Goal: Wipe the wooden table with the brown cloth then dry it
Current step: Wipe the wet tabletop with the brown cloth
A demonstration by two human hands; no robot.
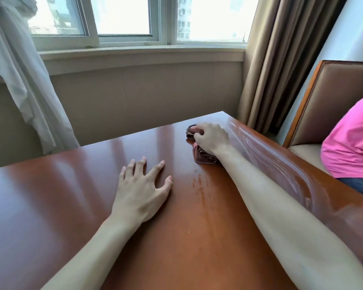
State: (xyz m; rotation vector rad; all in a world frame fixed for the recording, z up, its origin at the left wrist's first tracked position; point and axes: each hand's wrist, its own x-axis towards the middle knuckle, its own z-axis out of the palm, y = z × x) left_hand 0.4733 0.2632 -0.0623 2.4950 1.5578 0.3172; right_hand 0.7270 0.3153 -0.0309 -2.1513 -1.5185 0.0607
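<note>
At the upper left of the frame a white curtain [19,80] hangs by the window [122,17]. Below it the table [50,195] fills the lower frame, shiny and brown. The left hand [143,189] lies flat in the middle, fingers spread wide, holding nothing. It looks like it is just leaning there.

A little right of it are wet streaks [199,185]. Up and to the right, near the far corner, the right hand [212,137] is curled over the cloth [203,156] and grips it, pressing it down on the wood. The cloth is bunched, with its long way running toward the person, I think, though the hand hides most of it. The right hand has it, so that hand does the wiping. The big dry part lies to the left.

At the right edge stands a chair [333,97].
</note>
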